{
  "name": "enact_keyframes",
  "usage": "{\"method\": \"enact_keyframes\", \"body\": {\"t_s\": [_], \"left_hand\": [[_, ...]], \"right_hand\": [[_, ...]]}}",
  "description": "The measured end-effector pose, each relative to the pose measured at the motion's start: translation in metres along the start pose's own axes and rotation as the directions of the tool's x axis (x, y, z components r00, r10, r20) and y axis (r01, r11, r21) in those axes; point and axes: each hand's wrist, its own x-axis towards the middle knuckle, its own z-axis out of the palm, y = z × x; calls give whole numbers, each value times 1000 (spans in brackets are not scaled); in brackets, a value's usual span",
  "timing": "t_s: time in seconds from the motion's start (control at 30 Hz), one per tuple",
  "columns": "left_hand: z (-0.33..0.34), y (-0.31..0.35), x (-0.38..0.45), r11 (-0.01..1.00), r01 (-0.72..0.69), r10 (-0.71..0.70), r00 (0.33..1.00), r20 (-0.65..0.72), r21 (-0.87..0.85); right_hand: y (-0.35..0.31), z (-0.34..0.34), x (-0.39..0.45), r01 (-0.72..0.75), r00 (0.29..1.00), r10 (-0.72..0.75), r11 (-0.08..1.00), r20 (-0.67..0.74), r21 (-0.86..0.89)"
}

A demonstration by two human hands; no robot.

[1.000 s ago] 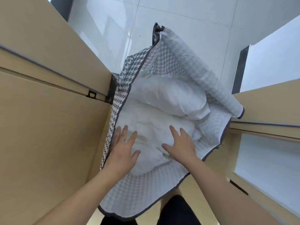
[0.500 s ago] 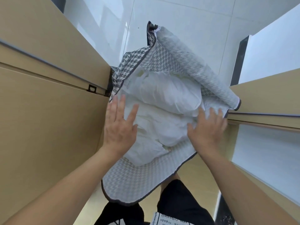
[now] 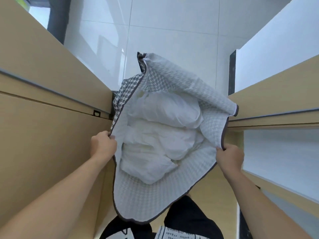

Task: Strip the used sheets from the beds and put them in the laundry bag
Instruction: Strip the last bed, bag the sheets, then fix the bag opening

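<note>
A grey-and-white houndstooth laundry bag (image 3: 148, 197) stands open on the floor between two beds. Crumpled white sheets (image 3: 160, 135) fill it nearly to the brim. My left hand (image 3: 102, 145) grips the bag's left rim, fingers curled over the dark edge binding. My right hand (image 3: 229, 156) grips the right rim in the same way. The two hands hold the bag's mouth spread wide. The far flap of the bag stands up and folds over to the right.
A tan wooden bed frame (image 3: 48, 118) walls the left side and another bed frame (image 3: 276, 107) the right. White glossy floor tiles (image 3: 172, 31) lie beyond the bag. My black-clad legs (image 3: 189, 221) show below it.
Both hands left the sheets, where they were pressing down, moved outward and took hold of the bag's left and right rims. The bag's mouth is now pulled wider.
</note>
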Motion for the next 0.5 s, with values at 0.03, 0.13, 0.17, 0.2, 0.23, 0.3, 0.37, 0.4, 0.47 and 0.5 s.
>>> {"method": "enact_keyframes", "body": {"t_s": [0.03, 0.13, 0.17, 0.2, 0.23, 0.3, 0.37, 0.4, 0.47, 0.5], "left_hand": [[-7, -2, 0, 1000, -4, 4, 1000, 10, -8], [-34, -10, 5, 1000, -24, 24, 1000, 7, 3], [-43, -12, 8, 999, -33, 33, 999, -12, 3], [-53, -13, 10, 999, -33, 34, 999, -26, 4], [-61, -16, 11, 999, -36, 36, 999, -33, 13], [-72, -20, 7, 999, -42, 43, 998, -40, 28], [-72, -25, -3, 999, -32, 32, 999, -37, 8], [-68, -28, -10, 1000, -14, 14, 999, -29, -16], [-50, -38, -24, 998, 47, -48, 999, -16, -50], [-38, -44, -33, 996, 82, -81, 997, 7, -41]], "right_hand": [[2, -5, -7, -7, 1000, 6, 1000, -12, -23], [6, -22, -24, 6, 997, -10, 998, -70, -67], [4, -29, -27, 14, 996, -21, 997, -91, -71], [2, -36, -26, 31, 993, -39, 997, -110, -66], [-1, -44, -24, 53, 989, -60, 997, -133, -58], [-5, -62, -19, 87, 978, -99, 993, -185, -76], [-4, -79, -9, 132, 960, -146, 989, -240, -71], [-2, -85, -3, 150, 950, -156, 988, -270, -45], [8, -90, 13, 192, 934, -193, 981, -299, -34], [15, -87, 19, 196, 937, -201, 980, -287, -48]]}}
